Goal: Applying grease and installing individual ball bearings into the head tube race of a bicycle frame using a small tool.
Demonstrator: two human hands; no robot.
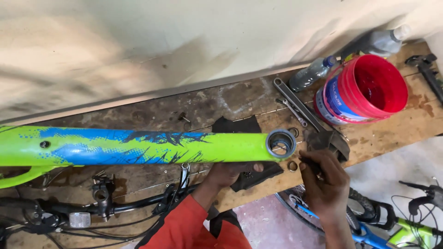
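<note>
Two hands at a green bicycle frame (138,147) lying across the wooden bench (392,124): left hand (228,174) cupped under the stiff, bulky, likely slick tube near its head tube (280,144), best gripped there; right hand (325,184) pinching a small dark tool (310,165).

Stained wooden workbench (221,103) against pale wall (138,41)

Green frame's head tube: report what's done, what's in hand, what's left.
Done: the green frame lies on the wooden bench, its head tube open with nothing through it. In hand: the left hand steadies the tube from below; the right hand holds a small dark part beside it. Left: loose rings lie on the bench, unfitted.
</note>
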